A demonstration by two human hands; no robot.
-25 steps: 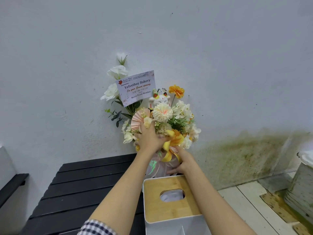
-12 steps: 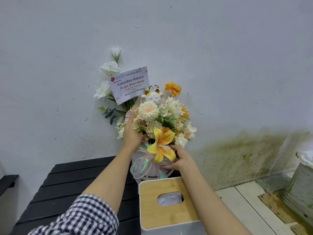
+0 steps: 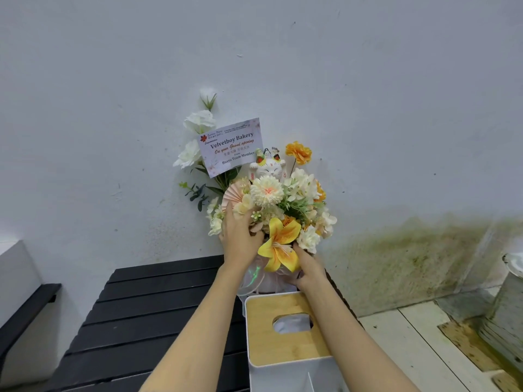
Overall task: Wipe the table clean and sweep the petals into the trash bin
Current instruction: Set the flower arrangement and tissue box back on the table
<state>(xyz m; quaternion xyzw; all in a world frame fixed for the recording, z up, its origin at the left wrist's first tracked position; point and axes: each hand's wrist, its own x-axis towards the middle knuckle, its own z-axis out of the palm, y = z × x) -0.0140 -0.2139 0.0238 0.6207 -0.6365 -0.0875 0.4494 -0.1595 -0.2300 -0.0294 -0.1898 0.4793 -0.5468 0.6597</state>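
Black slatted table (image 3: 147, 312), left hand (image 3: 240, 239) and right hand (image 3: 307, 268) seemingly gripping flower arrangement (image 3: 277, 210)

Card (image 3: 230, 146) in the flower arrangement: "Velvetboy Bakery", "On your Grand opening", "Buaya Team Member"
Small print at card top: unreadable

The vase (image 3: 266, 281) at frame centre is mostly hidden behind the lily (image 3: 280, 244), ribbon (image 3: 250, 278) and both hands. The left hand (image 3: 240, 244) has its fingertips buried in the flowers; the right hand (image 3: 307, 268) has its fingers out of sight behind the lily. The tissue box (image 3: 285, 335) is cut off by the bottom edge, as is the table (image 3: 147, 321). At the right edge a grey container (image 3: 509, 306) is cropped. Small print at the top of the card (image 3: 230, 145) is too fine to read.
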